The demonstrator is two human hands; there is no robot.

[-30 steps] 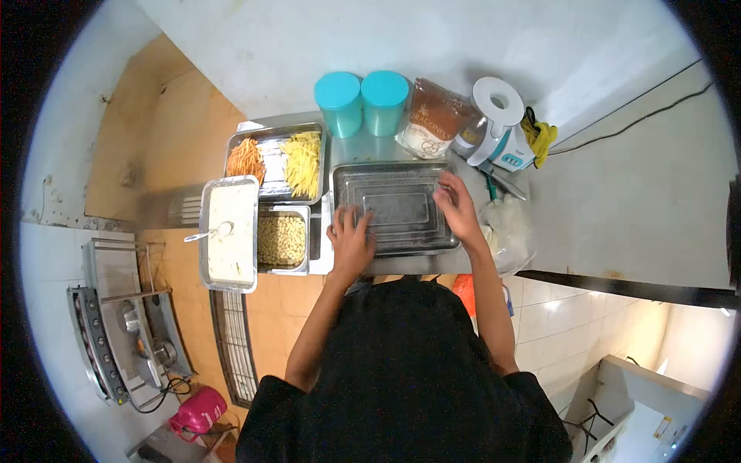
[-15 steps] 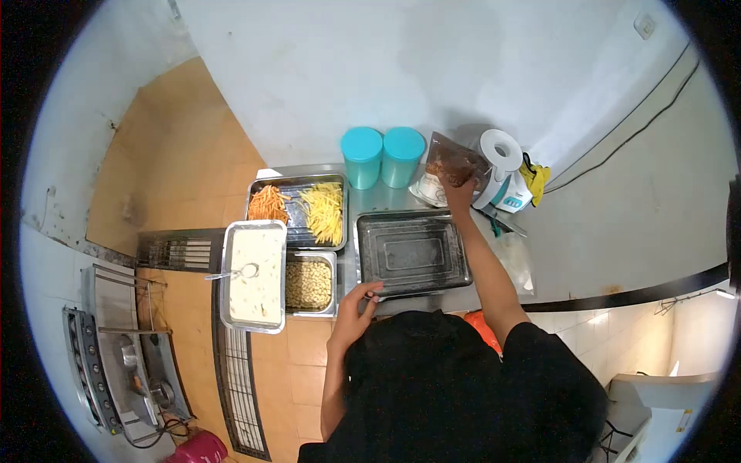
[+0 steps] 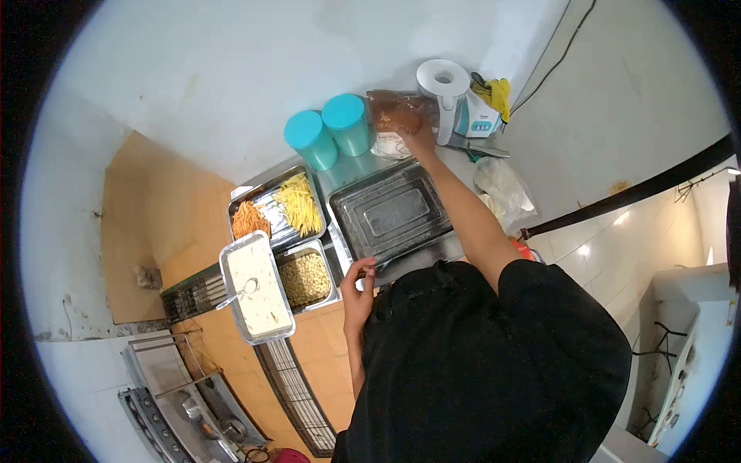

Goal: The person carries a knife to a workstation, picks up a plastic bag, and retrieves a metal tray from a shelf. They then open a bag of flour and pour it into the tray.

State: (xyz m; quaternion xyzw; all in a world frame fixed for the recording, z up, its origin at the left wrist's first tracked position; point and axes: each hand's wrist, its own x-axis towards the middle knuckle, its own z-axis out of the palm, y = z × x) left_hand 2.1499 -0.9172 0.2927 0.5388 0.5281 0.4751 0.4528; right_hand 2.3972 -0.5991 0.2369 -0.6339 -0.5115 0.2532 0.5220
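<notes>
At the back of the counter, my right hand point(image 3: 417, 136) is closed on a brown plastic pouch point(image 3: 390, 116) with printing on it. A white printed bag point(image 3: 391, 146) stands just under the pouch. My left hand point(image 3: 358, 293) is at the near left corner of a dark rectangular baking tray point(image 3: 394, 210), its curled fingers and thumb at the rim. That tray lies on the steel counter, with nothing visible on its flat dark surface.
Left are a steel tray point(image 3: 322, 225) of orange and yellow strips, a pan of pale beans point(image 3: 306, 279), and a pan of white creamy mixture point(image 3: 258, 297) with a spoon. Turquoise-lidded jars point(image 3: 309, 143), a white pitcher point(image 3: 444, 81), a knife point(image 3: 482, 149) and a clear bag point(image 3: 500, 193) are nearby.
The whole view has turned and shifted, so the counter appears tilted. My right hand is still on the brown pouch, whose printed side now shows more; my left stays at the tray corner.
</notes>
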